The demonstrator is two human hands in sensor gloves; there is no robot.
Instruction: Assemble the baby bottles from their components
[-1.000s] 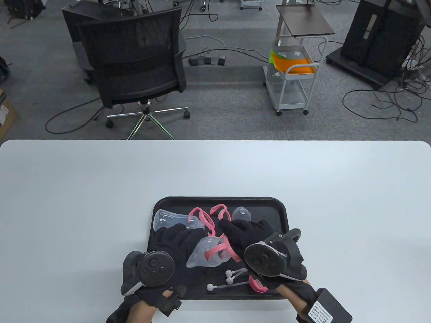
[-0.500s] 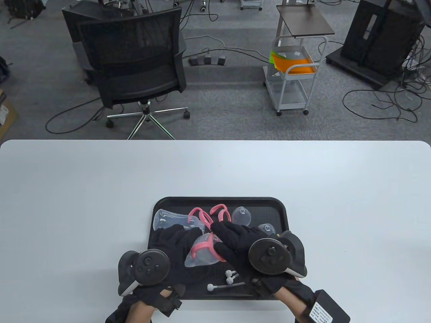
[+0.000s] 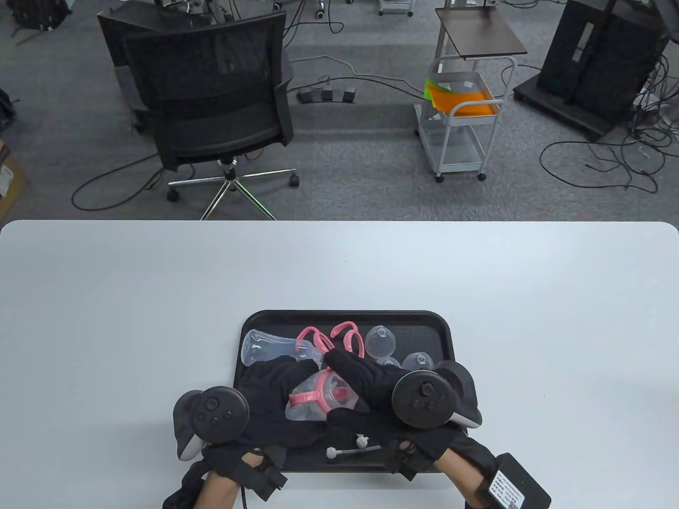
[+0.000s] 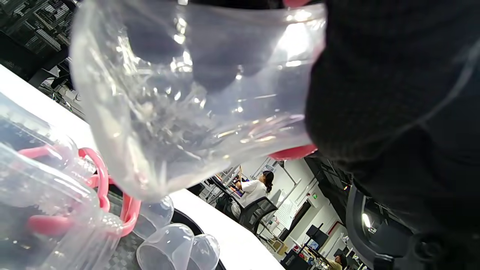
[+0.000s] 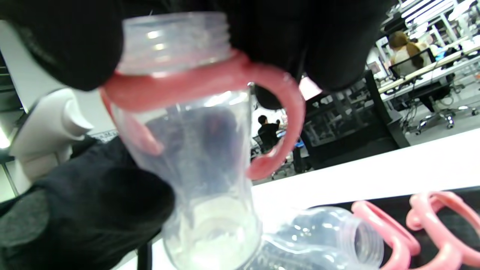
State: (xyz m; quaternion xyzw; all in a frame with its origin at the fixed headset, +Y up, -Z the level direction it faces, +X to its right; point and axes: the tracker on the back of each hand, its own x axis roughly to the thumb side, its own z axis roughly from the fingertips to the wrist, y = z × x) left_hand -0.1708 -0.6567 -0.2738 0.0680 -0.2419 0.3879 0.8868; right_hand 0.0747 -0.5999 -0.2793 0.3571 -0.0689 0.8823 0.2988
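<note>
- The left hand (image 3: pixel 276 392) grips the lower body of a clear baby bottle (image 3: pixel 313 403), held above the near half of the black tray (image 3: pixel 445 328); in the left wrist view the bottle's clear wall (image 4: pixel 180 93) fills the frame beside the dark glove.
- The right hand (image 3: pixel 366 384) grasps the bottle's neck, where a pink handle ring (image 5: pixel 210 84) sits just below the threaded mouth, one loop curving down the side; gloved fingers (image 5: pixel 63 45) press on the ring from both sides.
- A second clear bottle (image 3: pixel 270 345) lies on its side at the tray's far left, touching two loose pink handle rings (image 3: pixel 331 339).
- Clear dome caps (image 3: pixel 379 339) stand at the tray's far right, near the right hand's tracker.
- Two white-tipped straw pieces (image 3: pixel 353 449) lie along the tray's near edge, between the wrists.
- The tray rests on a white table (image 3: pixel 159 291).
</note>
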